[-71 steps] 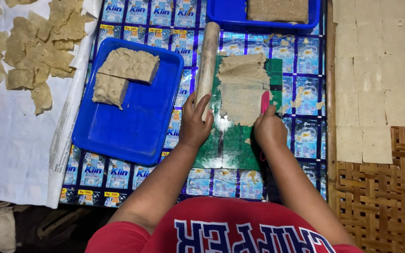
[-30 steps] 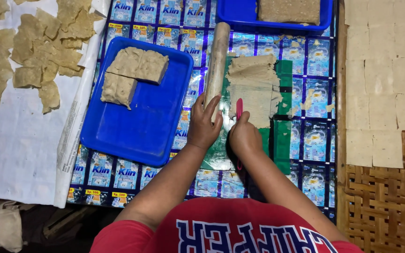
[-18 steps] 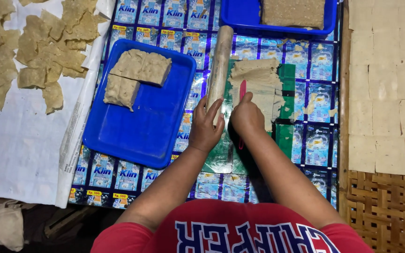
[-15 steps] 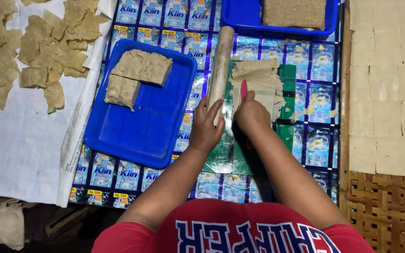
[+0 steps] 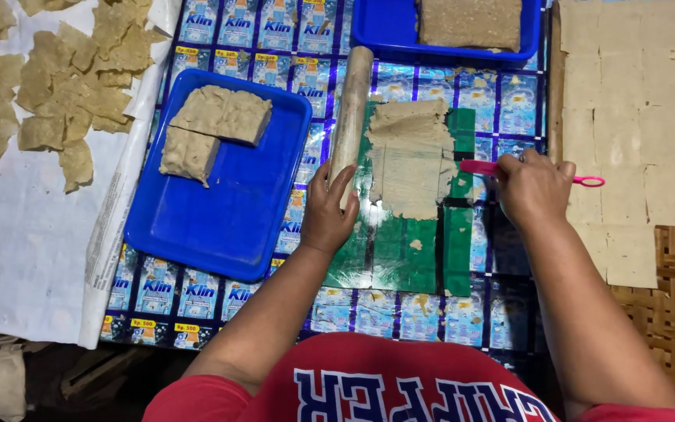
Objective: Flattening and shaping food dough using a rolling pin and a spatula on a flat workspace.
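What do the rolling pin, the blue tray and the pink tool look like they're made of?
Rolling pin: pale, matt and cylindrical under the left hand, probably bare wood. Blue tray: smooth, evenly coloured, with rounded moulded corners and a soft sheen, likely plastic. Pink tool: thin, bright and glossy in the right hand, seemingly plastic.

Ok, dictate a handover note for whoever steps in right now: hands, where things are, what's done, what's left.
Left hand: resting on the lower end of the wooden rolling pin.
Right hand: gripping a pink tool, tip at the right edge of the flattened dough sheet.
Dough sheet lies on the green mat.
Done: dough rolled thin; cut squares laid out to the right.
Left: this sheet looks uncut; dough blocks wait in the blue tray.
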